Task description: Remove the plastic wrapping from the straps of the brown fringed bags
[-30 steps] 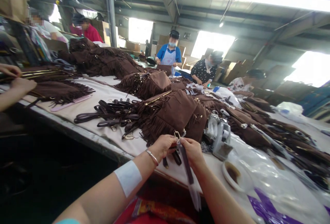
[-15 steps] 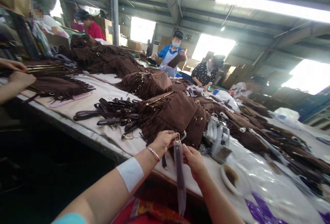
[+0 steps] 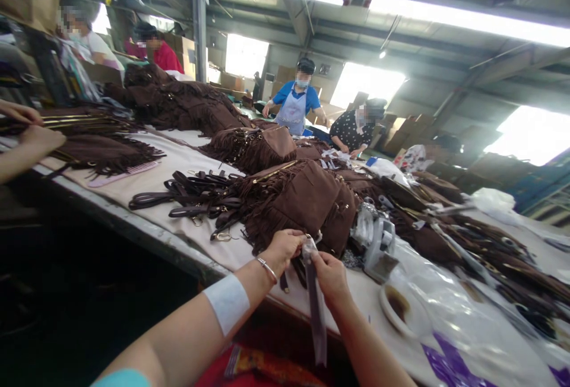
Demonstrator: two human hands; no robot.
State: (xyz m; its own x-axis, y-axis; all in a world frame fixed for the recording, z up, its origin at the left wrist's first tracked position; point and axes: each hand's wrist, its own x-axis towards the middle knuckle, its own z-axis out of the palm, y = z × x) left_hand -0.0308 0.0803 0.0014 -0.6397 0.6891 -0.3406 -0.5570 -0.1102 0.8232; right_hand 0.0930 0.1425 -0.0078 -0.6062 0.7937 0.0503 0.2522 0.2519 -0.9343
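A dark strap in a clear plastic sleeve [image 3: 315, 310] hangs down over the table's front edge. My left hand [image 3: 287, 248] pinches the strap's gold-coloured ring at its top end. On the other side, my right hand [image 3: 328, 271] has its thumb and fingers closed on the upper part of the sleeve, where the plastic is bunched up. Just beyond both hands lie brown fringed bags [image 3: 307, 197] in a heap. Left of the heap is a bundle of dark straps [image 3: 191, 200] with metal clasps.
A roll of tape [image 3: 398, 310], clear plastic sheeting [image 3: 458, 292] and purple tape [image 3: 454, 363] lie at the right. A co-worker's hands [image 3: 38, 135] hold brown pieces at the left, near a pink comb [image 3: 122, 174]. Several people stand farther back.
My right hand has moved slightly up, and the plastic is now bunched near the ring. The strap's lower end has swung right. A person in blue across the table has lowered a brown piece out of sight.
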